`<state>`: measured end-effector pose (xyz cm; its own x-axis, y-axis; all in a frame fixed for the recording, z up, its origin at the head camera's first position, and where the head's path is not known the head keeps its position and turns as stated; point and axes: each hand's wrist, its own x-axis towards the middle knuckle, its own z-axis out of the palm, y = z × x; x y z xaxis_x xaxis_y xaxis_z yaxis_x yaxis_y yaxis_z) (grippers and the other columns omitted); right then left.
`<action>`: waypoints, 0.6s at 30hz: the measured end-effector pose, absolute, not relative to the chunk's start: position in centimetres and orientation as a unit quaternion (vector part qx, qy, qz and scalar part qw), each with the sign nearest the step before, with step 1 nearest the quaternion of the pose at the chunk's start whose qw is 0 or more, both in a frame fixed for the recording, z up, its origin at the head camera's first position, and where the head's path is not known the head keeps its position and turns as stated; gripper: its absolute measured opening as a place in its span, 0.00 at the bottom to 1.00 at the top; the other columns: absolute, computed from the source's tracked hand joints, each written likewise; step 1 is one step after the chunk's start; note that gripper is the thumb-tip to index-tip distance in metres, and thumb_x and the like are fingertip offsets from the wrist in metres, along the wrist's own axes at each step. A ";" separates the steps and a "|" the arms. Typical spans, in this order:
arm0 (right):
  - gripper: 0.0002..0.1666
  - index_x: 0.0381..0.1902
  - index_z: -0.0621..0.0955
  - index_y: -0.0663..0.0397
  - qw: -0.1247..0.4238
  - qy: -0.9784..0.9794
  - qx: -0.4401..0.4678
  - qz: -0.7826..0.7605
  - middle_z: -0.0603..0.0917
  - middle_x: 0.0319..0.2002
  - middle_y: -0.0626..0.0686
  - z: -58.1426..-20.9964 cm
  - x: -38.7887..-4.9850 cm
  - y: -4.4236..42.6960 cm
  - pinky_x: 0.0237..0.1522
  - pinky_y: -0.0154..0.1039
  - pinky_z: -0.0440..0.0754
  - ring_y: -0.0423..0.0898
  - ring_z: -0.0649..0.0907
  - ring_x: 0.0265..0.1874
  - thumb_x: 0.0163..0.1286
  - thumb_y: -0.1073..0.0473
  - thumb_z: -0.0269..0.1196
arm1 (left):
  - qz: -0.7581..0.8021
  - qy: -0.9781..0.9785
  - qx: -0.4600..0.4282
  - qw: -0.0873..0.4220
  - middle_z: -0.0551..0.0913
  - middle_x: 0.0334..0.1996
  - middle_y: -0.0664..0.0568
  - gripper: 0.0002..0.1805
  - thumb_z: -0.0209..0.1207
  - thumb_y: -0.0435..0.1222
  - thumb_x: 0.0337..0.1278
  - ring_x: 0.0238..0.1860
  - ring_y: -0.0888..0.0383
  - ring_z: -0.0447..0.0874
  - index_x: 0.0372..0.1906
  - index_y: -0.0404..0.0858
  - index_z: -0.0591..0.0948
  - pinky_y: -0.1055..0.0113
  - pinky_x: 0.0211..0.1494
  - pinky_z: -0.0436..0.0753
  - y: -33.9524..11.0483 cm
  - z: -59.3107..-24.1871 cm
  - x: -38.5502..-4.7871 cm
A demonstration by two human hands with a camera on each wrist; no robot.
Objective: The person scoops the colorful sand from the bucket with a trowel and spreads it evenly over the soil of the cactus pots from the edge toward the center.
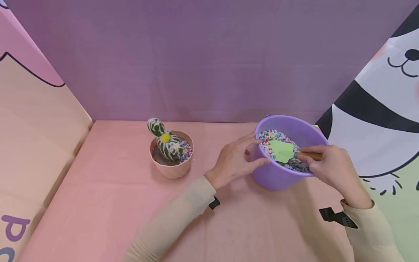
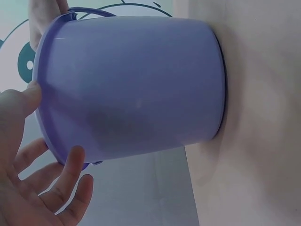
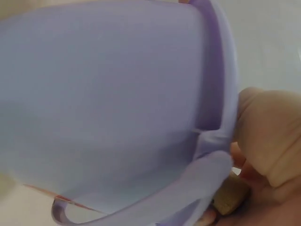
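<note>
Right hand (image 1: 334,167): curled firmly round the wooden handle (image 1: 311,155) of a small shovel, over the near right part of the bucket rim.
Left hand (image 1: 234,158): loosely spread, thumb and fingertips touching the left rim of the bucket, resting there rather than clasped round.
Shovel blade (image 1: 281,151): flat, pale green, inside the bucket mouth, pointing left; cannot tell whether touching the pellets.
Bucket (image 1: 273,179): plain purple, on the right of the counter, between both hands; bail (image 3: 188,184) visible in the right wrist view.
Pellets (image 1: 278,135): multicoloured, heaped on the far left side within the bucket, shadowed on the near right.
Pot (image 1: 173,171): peach, faceted, well left of the bucket, holding more coloured pellets at its right side.
Cactus (image 1: 170,149): green and white, yellow ball on it, leaning far left over the pot rim.
Writing: purple letter (image 1: 15,219) on the left panel, turned and hard to read; part of another below, cut off.
Counter (image 1: 114,163): pink, meeting the purple back panel (image 1: 212,65) just beyond pot and bucket.
Room: wide gap between pot and bucket, partly taken by the left hand; broad stretch nearer, crossed by the left sleeve (image 1: 176,214).
Right side: panda picture (image 1: 392,120) close beyond the bucket.
</note>
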<state>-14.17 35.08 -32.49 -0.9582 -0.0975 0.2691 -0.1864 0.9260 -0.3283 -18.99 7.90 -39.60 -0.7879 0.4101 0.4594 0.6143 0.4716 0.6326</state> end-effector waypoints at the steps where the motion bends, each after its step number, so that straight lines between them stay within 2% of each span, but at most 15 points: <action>1: 0.12 0.44 0.94 0.56 0.120 -0.974 0.069 0.177 0.94 0.35 0.57 -32.4 -14.1 35.1 0.25 0.32 0.75 0.48 0.89 0.35 0.66 0.56 0.75 | -0.415 -0.850 -0.300 0.120 0.73 0.79 0.54 0.34 0.72 0.58 0.61 0.41 0.65 0.91 0.69 0.49 0.83 0.74 0.47 0.82 7.9 -39.6 -19.0; 4: 0.14 0.47 0.93 0.57 0.096 -0.976 0.055 0.186 0.94 0.36 0.57 -32.1 -13.8 35.4 0.23 0.33 0.76 0.40 0.87 0.27 0.69 0.54 0.74 | -0.412 -0.854 -0.297 0.115 0.73 0.79 0.54 0.34 0.72 0.59 0.61 0.41 0.66 0.91 0.69 0.49 0.82 0.73 0.48 0.83 7.9 -39.7 -18.9; 6: 0.16 0.49 0.93 0.56 0.082 -0.977 0.042 0.193 0.94 0.38 0.58 -32.0 -13.7 35.7 0.24 0.31 0.76 0.30 0.82 0.26 0.70 0.52 0.73 | -0.411 -0.854 -0.296 0.114 0.73 0.79 0.54 0.34 0.72 0.59 0.61 0.41 0.66 0.91 0.69 0.50 0.82 0.73 0.48 0.83 8.0 -39.7 -18.9; 8: 0.18 0.51 0.92 0.57 0.068 -0.976 0.027 0.204 0.94 0.40 0.58 -31.8 -13.5 36.0 0.26 0.28 0.76 0.22 0.79 0.26 0.71 0.50 0.73 | -0.411 -0.854 -0.297 0.116 0.73 0.79 0.55 0.34 0.72 0.59 0.61 0.41 0.66 0.91 0.69 0.51 0.82 0.74 0.48 0.83 8.0 -39.7 -18.9; 10: 0.20 0.52 0.92 0.56 0.060 -0.975 0.013 0.216 0.94 0.41 0.58 -31.6 -13.4 36.4 0.29 0.24 0.76 0.16 0.77 0.31 0.72 0.48 0.73 | -0.415 -0.852 -0.298 0.118 0.74 0.78 0.54 0.34 0.72 0.59 0.61 0.41 0.66 0.91 0.68 0.51 0.83 0.75 0.46 0.82 8.0 -39.7 -18.9; 13: 0.21 0.53 0.91 0.56 0.053 -0.972 -0.001 0.231 0.94 0.41 0.55 -31.4 -13.3 36.9 0.31 0.21 0.75 0.11 0.75 0.33 0.72 0.46 0.72 | -0.420 -0.848 -0.301 0.121 0.74 0.78 0.54 0.34 0.73 0.59 0.60 0.41 0.65 0.91 0.68 0.49 0.83 0.78 0.44 0.81 8.0 -39.7 -18.9; 15: 0.22 0.54 0.92 0.55 0.054 -0.970 -0.004 0.238 0.95 0.38 0.50 -31.3 -13.2 37.2 0.32 0.20 0.75 0.10 0.74 0.34 0.72 0.45 0.72 | -0.422 -0.846 -0.302 0.121 0.74 0.78 0.53 0.34 0.74 0.58 0.60 0.41 0.64 0.91 0.68 0.48 0.83 0.79 0.43 0.80 7.9 -39.7 -19.0; 18: 0.23 0.54 0.92 0.53 0.055 -0.967 -0.010 0.250 0.94 0.34 0.36 -31.2 -13.1 37.6 0.34 0.19 0.75 0.08 0.74 0.35 0.71 0.43 0.72 | -0.423 -0.846 -0.302 0.119 0.74 0.78 0.53 0.34 0.74 0.58 0.59 0.41 0.63 0.92 0.67 0.49 0.83 0.79 0.43 0.80 7.9 -39.7 -19.0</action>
<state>-13.08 37.61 -31.24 -0.9938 0.0471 0.1007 -0.0076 0.8749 -0.4842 -18.99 7.92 -39.71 -0.7889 0.4113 0.4566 0.6121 0.4593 0.6437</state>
